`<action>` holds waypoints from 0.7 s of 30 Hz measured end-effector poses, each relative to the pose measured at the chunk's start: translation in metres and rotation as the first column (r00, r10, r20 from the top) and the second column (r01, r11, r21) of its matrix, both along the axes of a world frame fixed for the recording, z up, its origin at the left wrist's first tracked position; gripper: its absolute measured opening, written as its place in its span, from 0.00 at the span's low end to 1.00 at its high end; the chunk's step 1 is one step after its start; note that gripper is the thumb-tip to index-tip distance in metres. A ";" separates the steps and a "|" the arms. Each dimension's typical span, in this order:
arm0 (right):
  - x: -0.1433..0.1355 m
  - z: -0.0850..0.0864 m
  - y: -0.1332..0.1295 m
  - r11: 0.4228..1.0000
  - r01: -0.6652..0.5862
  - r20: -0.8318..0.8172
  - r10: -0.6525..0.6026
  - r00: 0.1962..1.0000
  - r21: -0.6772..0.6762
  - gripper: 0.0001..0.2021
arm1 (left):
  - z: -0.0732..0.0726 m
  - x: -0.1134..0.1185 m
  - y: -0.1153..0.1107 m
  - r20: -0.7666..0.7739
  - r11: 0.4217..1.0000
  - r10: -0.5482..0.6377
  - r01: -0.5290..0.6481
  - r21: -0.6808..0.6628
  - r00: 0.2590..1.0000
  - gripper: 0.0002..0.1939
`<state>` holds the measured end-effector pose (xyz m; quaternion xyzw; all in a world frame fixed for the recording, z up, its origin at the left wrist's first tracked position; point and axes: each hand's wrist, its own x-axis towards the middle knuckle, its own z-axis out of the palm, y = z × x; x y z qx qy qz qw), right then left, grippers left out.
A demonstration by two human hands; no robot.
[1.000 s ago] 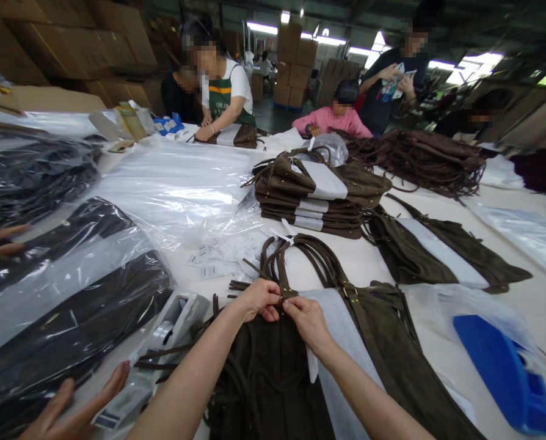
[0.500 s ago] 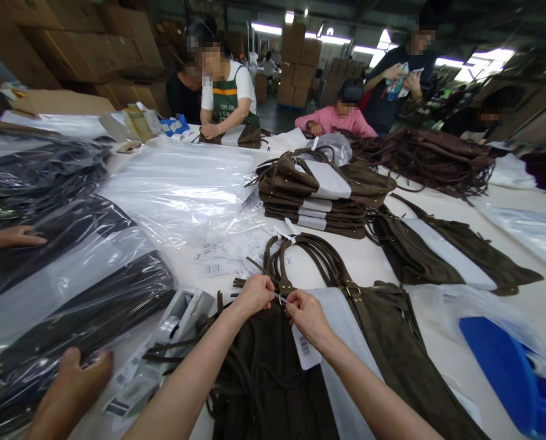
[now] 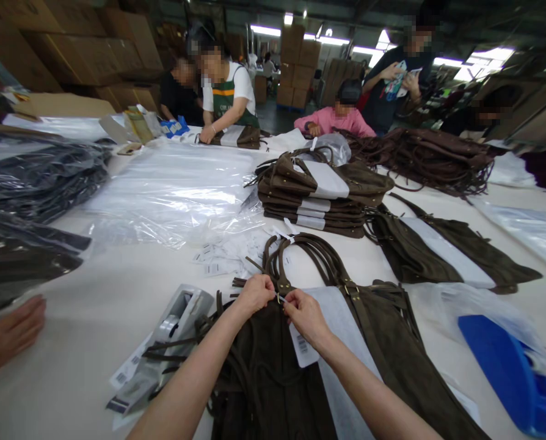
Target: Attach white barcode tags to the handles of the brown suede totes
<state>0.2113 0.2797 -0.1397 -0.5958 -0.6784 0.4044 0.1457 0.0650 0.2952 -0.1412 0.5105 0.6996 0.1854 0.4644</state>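
Note:
A dark olive bag [image 3: 392,342] lies before me, with a pale paper band [image 3: 341,330] across it and looped handles [image 3: 319,250] above. My left hand [image 3: 257,293] pinches one end of a thin white tag string [image 3: 279,298] at a small metal ring by the handle base. The other end is pinched by my right hand [image 3: 304,310], close on the right. A white tag [image 3: 304,347] with a barcode hangs just under my right hand, against the bag.
Left of the bag is a tape dispenser [image 3: 176,324]. Behind lie loose labels [image 3: 222,253], clear plastic sleeves [image 3: 176,177] and stacked bags [image 3: 314,195]. A blue object [image 3: 502,373] is at right. A co-worker's hand [image 3: 14,333] rests at far left; other people stand or sit across the table.
The plastic-wrapped bag at left has slid away to the left, baring white table, and one co-worker's hand there is gone from view. My hands have barely moved.

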 end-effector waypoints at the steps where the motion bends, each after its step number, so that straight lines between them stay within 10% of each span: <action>1: 0.000 0.001 0.000 1.000 0.000 0.000 0.000 1.000 -0.001 0.06 | 0.001 0.001 0.000 -0.017 1.000 0.006 -0.006 0.000 1.000 0.03; 11: -0.003 0.013 -0.007 0.993 -0.047 0.127 0.033 0.991 0.107 0.07 | 0.017 -0.001 -0.001 -0.202 1.000 0.004 0.003 0.030 0.979 0.07; 21: -0.014 0.015 0.006 0.869 -0.317 0.319 0.198 0.927 0.381 0.08 | 0.020 -0.010 -0.002 -0.192 0.992 -0.079 0.097 0.084 0.978 0.04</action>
